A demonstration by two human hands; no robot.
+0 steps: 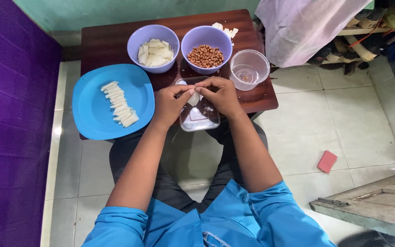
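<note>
- The left hand and the right hand meet over the near edge of the dark wooden table, fingertips pressed together on a small white wrapper piece.
- Both hands pinch that piece from opposite sides; it looks partly folded, though the fingers hide most of it, so I cannot tell whether anything is inside.
- Directly under the hands, at the same table edge, sits a clear rectangular tray that overhangs the table towards the person's lap.
- Further back on the table stand two lilac bowls: the bowl of white pieces and, to its right, the bowl of peanuts.
- A clear plastic cup with a little liquid stands at the table's right side, just beside the right hand.
- A blue plate hangs off the table's left edge, carrying a row of rolled white sticks.
- Risks, as I judge them: the thin piece could tear or unfold if the pinch slips; the overhanging tray or plate could tip if a wrist bumps it; a careless right elbow could knock over the cup and wet the wrappers.
</note>
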